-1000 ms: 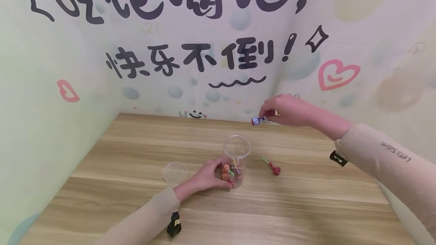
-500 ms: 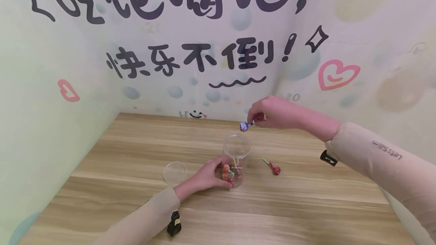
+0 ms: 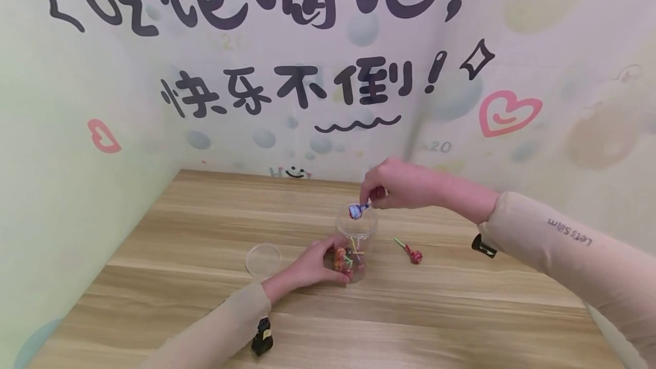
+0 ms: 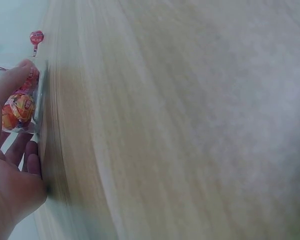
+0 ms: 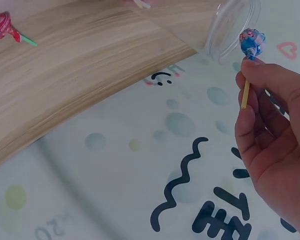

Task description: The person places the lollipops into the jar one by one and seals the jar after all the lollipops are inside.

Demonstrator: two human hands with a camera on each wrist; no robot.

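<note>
One wood-grained desk (image 3: pixel 441 312) lay under the work. The left hand (image 3: pixel 312 262) gripped a clear jar (image 3: pixel 361 236) low down, thumb on one side and fingers on the other, a sound hold, it seemed, bracing the jar upright while leaving its mouth free. Near the left wrist, a clear disc (image 3: pixel 263 260), probably the lid, lay on the desk out of the way. Orange and red lollipops (image 3: pixel 340 258) sat low in the jar, some sticks angled upward, so the middle was likely the best path down. A blue-wrapped lollipop (image 3: pixel 355 212) was at the jar's mouth, its stick pinched just under the ball between the thumb and fingers of the right hand (image 3: pixel 397 185). Whether the ball had passed below the rim could not be told. Good handling called for centring it, lowering it inside, and only then parting the fingers; an early release might clip the rim. A red lollipop (image 3: pixel 415 256) with a green stick lay near the jar.
</note>
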